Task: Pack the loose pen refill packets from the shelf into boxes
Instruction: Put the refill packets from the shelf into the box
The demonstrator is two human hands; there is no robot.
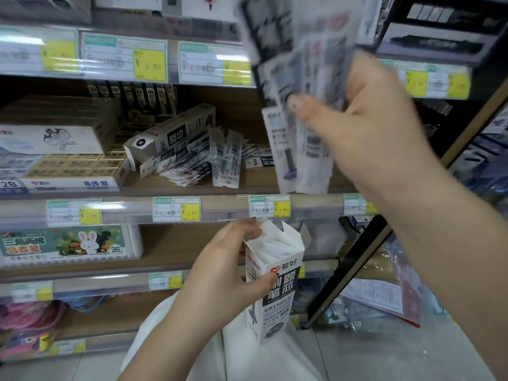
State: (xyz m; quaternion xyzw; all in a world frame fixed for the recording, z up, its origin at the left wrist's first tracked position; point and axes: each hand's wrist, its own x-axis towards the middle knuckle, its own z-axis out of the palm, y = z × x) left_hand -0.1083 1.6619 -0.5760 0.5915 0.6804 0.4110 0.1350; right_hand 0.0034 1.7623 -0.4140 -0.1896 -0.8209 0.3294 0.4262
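Observation:
My left hand grips a tall white refill box upright in front of the lower shelves, its top flaps open and white packets showing inside. Above it, my right hand holds up a blurred bunch of several clear pen refill packets, fanned out between thumb and fingers. More loose refill packets lie scattered on the middle shelf. Another white refill box lies tilted on its side among them with an end flap open.
Stacked yellow-and-white boxes fill the shelf's left side, with dark upright refill packs behind. Price labels line the shelf edges. A rabbit-print box sits one shelf lower. A dark rack frame and bagged goods stand at right.

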